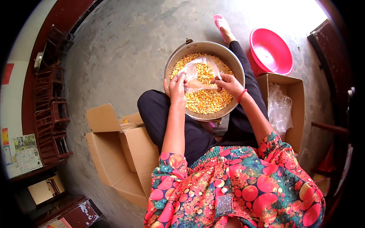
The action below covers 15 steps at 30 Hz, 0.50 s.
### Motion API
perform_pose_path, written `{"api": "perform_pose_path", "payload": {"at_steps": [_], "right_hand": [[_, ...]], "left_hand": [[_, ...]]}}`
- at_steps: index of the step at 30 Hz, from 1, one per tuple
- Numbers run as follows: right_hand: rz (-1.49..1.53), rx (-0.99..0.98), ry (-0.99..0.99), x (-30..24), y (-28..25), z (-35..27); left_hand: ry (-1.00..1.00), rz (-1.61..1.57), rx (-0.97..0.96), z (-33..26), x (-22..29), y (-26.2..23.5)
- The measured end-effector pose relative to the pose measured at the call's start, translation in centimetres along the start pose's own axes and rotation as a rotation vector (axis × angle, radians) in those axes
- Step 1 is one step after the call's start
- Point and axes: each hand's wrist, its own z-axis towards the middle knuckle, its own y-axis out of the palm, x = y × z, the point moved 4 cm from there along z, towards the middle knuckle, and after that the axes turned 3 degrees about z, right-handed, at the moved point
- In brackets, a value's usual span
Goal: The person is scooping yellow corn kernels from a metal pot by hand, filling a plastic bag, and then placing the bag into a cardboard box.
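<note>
A clear plastic bag is stretched between my two hands, its mouth spread, with yellow kernels showing inside or through it. My left hand pinches the bag's left edge. On the other side, my right hand, with a red bracelet at the wrist, grips the bag's right edge. Beneath the bag is a round metal pot with a handle, holding a deep layer of yellow corn kernels. The pot sits between my legs, and the bag rests on or just above the corn; which one, I cannot tell.
An open cardboard box lies by my left leg. To the right stands another cardboard box with clear plastic bags in it. A pink basin is beyond it. Wooden chairs line the left wall.
</note>
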Motion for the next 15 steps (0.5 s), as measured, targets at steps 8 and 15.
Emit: {"api": "perform_pose_path", "payload": {"at_steps": [8, 15], "right_hand": [[0.134, 0.093, -0.342, -7.8, -0.2, -3.7], [0.169, 0.023, -0.423, -9.2, 2.3, -5.9]], "left_hand": [[0.191, -0.045, -0.027, -6.4, 2.2, 1.0], [0.331, 0.018, -0.153, -11.9, 5.2, 3.1]]}}
